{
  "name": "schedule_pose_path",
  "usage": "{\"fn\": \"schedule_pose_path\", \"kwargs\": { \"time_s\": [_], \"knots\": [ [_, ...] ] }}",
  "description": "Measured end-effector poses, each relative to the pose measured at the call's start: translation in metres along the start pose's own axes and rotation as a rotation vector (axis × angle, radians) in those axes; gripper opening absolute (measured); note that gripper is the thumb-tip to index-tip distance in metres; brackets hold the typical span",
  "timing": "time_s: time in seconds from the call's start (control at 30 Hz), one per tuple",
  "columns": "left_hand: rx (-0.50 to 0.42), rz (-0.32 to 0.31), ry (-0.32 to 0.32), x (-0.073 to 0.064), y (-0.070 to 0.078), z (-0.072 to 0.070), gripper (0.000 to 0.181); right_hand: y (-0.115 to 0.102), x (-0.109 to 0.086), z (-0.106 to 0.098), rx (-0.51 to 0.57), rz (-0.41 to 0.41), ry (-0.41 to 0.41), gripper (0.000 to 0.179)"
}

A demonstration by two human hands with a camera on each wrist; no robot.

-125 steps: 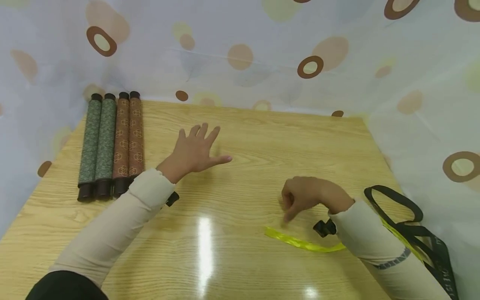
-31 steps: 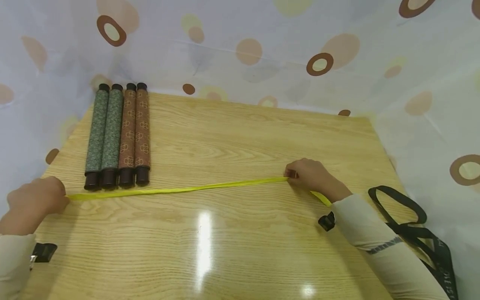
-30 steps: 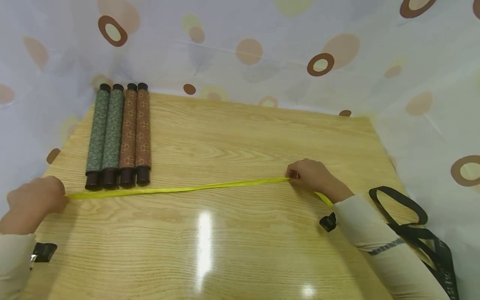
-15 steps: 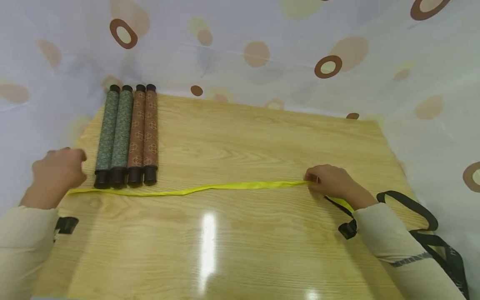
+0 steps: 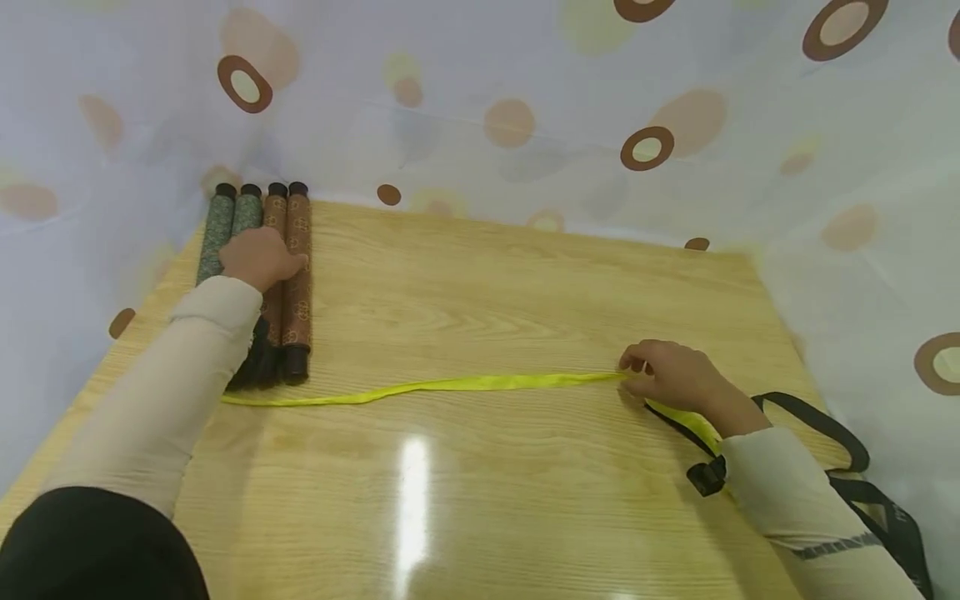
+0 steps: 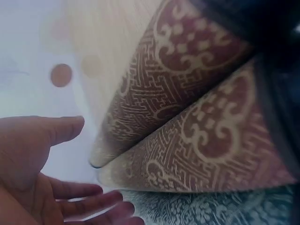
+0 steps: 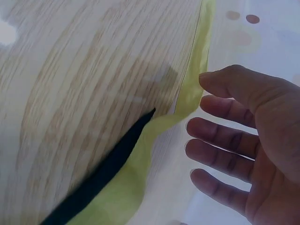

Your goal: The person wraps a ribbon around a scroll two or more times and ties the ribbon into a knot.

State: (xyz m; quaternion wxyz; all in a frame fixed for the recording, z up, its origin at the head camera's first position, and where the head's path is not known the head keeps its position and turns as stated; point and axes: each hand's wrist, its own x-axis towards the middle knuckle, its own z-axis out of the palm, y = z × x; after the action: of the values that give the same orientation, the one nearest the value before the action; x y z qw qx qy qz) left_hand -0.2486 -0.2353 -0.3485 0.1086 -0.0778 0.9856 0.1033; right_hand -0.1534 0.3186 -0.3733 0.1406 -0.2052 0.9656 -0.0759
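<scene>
Two green-patterned rolls [image 5: 216, 233], which look like scrolls, lie beside two brown-patterned rolls [image 5: 298, 308] with dark end knobs at the table's left. My left hand [image 5: 262, 257] is over these rolls, thumb and fingers spread apart; in the left wrist view, the hand [image 6: 28, 164] is by the brown rolls' far ends, and no grip shows. A yellow ribbon [image 5: 487, 383] runs across the table below the rolls; my left forearm hides its left end. With thumb and forefinger my right hand [image 5: 678, 375] pinches it, the other fingers loosely extended in the right wrist view.
A black strap [image 5: 825, 425] with pale lettering lies looped at the table's right edge, partly behind my right forearm. A patterned cloth [image 5: 510, 75] hangs behind and beside the wooden table [image 5: 525, 292]. Light glares off the tabletop in front.
My left hand has let go of the yellow ribbon's left end and moved up and right over the rolls. My right hand, still pinching the ribbon, has shifted slightly right.
</scene>
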Motion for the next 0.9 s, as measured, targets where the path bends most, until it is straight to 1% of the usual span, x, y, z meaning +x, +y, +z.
{"fn": "schedule_pose_path", "kwargs": {
  "time_s": [0.17, 0.27, 0.37, 0.43, 0.57, 0.67, 0.73, 0.9],
  "knots": [
    [0.05, -0.056, 0.002, 0.014, -0.004, 0.005, 0.055, 0.003, -0.001, -0.004, -0.007, -0.001, -0.004, 0.026],
    [0.07, -0.073, -0.033, 0.022, -0.004, 0.007, 0.064, 0.007, -0.001, -0.006, -0.017, 0.004, -0.023, 0.027],
    [0.087, -0.074, -0.078, 0.028, -0.004, 0.01, 0.076, 0.013, -0.002, -0.005, -0.027, 0.016, -0.037, 0.028],
    [0.112, -0.07, -0.098, 0.031, -0.003, 0.011, 0.08, 0.017, -0.002, -0.004, -0.033, 0.024, -0.042, 0.029],
    [0.134, -0.059, -0.092, 0.034, -0.002, 0.012, 0.076, 0.019, -0.003, -0.002, -0.026, 0.039, -0.05, 0.029],
    [0.109, -0.063, -0.078, 0.035, 0.0, 0.012, 0.074, 0.018, -0.004, -0.001, -0.013, 0.05, -0.05, 0.029],
    [0.076, -0.072, -0.076, 0.035, 0.002, 0.012, 0.074, 0.018, -0.005, 0.0, -0.008, 0.056, -0.047, 0.029],
    [-0.012, -0.121, -0.098, 0.036, 0.003, 0.017, 0.088, 0.017, -0.007, 0.001, -0.004, 0.062, -0.046, 0.03]
  ]
}}
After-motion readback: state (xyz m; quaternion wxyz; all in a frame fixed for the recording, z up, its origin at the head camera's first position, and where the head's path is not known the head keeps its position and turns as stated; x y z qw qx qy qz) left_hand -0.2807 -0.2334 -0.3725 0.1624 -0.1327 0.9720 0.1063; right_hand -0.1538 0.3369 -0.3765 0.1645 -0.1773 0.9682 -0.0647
